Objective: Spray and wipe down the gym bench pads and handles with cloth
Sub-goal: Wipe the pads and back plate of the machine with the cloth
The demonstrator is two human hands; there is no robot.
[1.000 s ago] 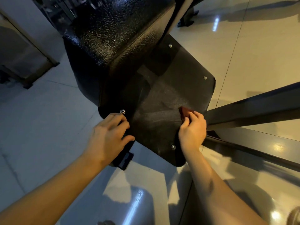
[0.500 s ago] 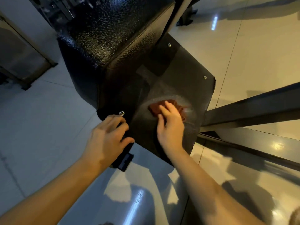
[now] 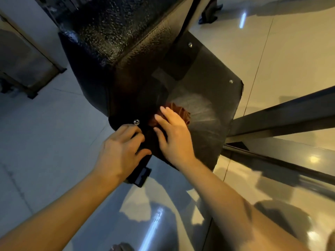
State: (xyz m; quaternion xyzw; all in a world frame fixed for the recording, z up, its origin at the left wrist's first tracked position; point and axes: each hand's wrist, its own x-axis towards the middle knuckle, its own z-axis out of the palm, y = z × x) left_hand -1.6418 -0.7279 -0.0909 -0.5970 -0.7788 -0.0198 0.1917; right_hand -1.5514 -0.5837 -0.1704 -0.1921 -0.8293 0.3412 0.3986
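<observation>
A black textured bench pad (image 3: pixel 117 33) rises at the top centre. Below it lies a dark flat plate (image 3: pixel 208 98) with shiny bolts at its corners. My right hand (image 3: pixel 174 136) lies flat, fingers straight, pressing a reddish-brown cloth (image 3: pixel 179 111) onto the plate's left part. A pale wiped streak runs to the right of the cloth. My left hand (image 3: pixel 121 149) grips the plate's lower left corner just below a bolt (image 3: pixel 136 121), fingers curled over the top and thumb along the edge. Much of the cloth is hidden under my right hand.
A dark metal frame beam (image 3: pixel 281 115) slants away from the plate to the right, with a lower rail (image 3: pixel 272 160) beneath it. A black tube end (image 3: pixel 140 176) sticks out under my left hand. Glossy tiled floor surrounds the machine; a dark cabinet base (image 3: pixel 27 73) stands at left.
My right hand slid the cloth leftward across the plate, from its right edge to just beside my left hand, and flattened out. My left hand kept its grip.
</observation>
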